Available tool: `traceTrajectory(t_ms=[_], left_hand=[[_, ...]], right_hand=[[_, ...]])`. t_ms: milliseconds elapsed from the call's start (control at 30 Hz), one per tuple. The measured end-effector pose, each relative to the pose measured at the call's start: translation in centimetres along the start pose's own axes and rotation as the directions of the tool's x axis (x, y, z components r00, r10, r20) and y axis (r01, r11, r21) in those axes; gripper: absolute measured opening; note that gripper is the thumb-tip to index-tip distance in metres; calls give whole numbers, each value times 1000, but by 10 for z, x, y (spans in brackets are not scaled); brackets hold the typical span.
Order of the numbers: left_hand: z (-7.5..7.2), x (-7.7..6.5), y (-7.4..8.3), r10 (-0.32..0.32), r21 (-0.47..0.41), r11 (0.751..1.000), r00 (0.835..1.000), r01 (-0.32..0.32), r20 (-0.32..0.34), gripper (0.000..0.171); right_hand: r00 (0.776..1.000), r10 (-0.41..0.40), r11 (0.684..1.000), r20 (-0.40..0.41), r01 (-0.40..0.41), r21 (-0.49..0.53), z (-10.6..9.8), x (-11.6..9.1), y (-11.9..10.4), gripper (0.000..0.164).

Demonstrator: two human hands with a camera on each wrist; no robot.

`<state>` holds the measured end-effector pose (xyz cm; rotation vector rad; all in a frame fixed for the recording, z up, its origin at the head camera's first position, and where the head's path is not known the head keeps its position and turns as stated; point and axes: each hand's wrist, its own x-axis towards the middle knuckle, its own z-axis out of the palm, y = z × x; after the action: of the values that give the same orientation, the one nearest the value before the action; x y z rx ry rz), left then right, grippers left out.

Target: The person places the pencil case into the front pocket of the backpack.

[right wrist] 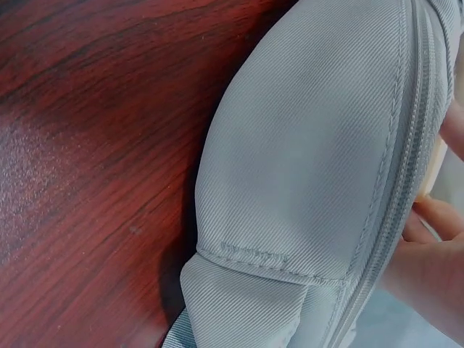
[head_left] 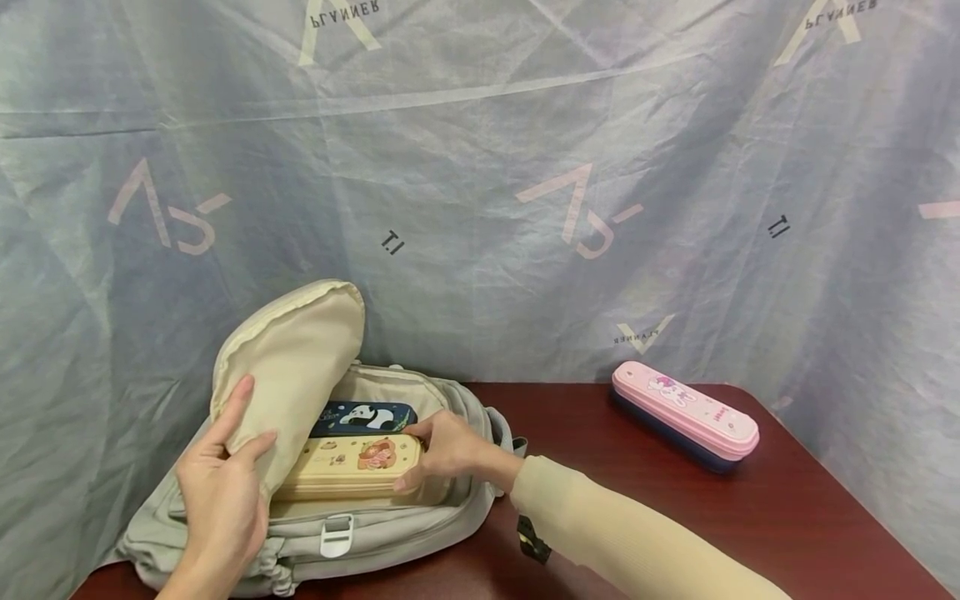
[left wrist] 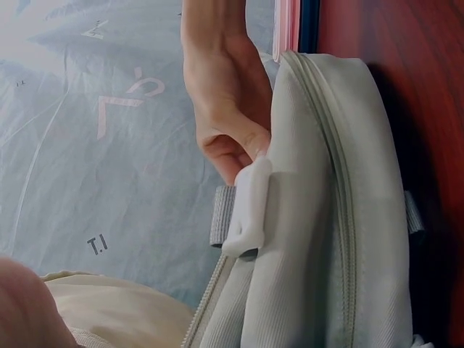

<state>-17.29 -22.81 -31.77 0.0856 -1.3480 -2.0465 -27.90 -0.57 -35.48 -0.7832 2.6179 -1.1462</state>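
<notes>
I have the left hand (head_left: 225, 492) pinching the cream fabric flap (head_left: 296, 367) of the pale grey-green backpack (head_left: 420, 521), thumb on the inside and fingers over the outer edge, holding it lifted so the main compartment is open. My right hand (head_left: 450, 450) grips the right end of the cream-yellow rectangular pencil case with a cartoon print (head_left: 352, 465), fingers curled round its end; the case lies flat at the mouth of the compartment, just in front of the dark blue pencil case with a panda print (head_left: 363, 417), which sits deeper inside and seems to touch it. The risk I see is the yellow case catching on the zipper edge (left wrist: 330, 145) or riding up over the panda case, since the two are packed close. If my left pinch slips, the flap will likely drop onto the right hand and hide the opening. The backpack lies near the edge of the dark red wooden surface (head_left: 600, 467), so a hard shove could slide it. The pink pencil case with a navy base (head_left: 686, 412) lies well apart to the right.
</notes>
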Motion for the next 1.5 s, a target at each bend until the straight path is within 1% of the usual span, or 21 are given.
traceTrajectory(t_ms=[200, 433, 567, 667, 800, 900, 1067, 1167, 1367, 1500], left_hand=[[1, 0, 1, 7, 8, 1000, 1000, -7, 0, 71], [0, 0, 0, -9, 6, 1000, 1000, 9, 3, 70], [0, 0, 0, -11, -2, 1000, 1000, 11, 8, 70], [1, 0, 1, -7, -2, 1000, 1000, 7, 9, 71], [1, 0, 1, -3, 6, 1000, 1000, 3, 10, 71], [1, 0, 1, -6, 15, 1000, 1000, 5, 15, 71], [1, 1, 1, -10, 23, 1000, 1000, 9, 17, 72], [1, 0, 1, -12, 17, 1000, 1000, 12, 14, 72], [0, 0, 0, -14, -8, 1000, 1000, 15, 17, 72], [-1, -1, 0, -10, -17, 1000, 1000, 10, 17, 72]], right_hand=[[1000, 8, 999, -11, -8, -33, 3, 2, 0, 76], [1000, 5, 1000, -13, -5, -17, 4, 7, 2, 78], [1000, -9, 1000, 5, 9, -9, 2, 8, 3, 78], [999, -28, 999, 40, 27, 25, -2, 8, 5, 74], [995, -60, 993, 76, 52, 105, -6, 8, 9, 66], [994, -75, 985, 84, 60, 164, -7, 9, 12, 61], [993, -82, 970, 84, 61, 235, -6, 10, 16, 50], [994, -82, 960, 78, 58, 272, -6, 10, 17, 49], [995, -71, 948, 67, 47, 315, -7, 11, 18, 49], [997, -47, 952, 66, 25, 305, -7, 11, 18, 49]])
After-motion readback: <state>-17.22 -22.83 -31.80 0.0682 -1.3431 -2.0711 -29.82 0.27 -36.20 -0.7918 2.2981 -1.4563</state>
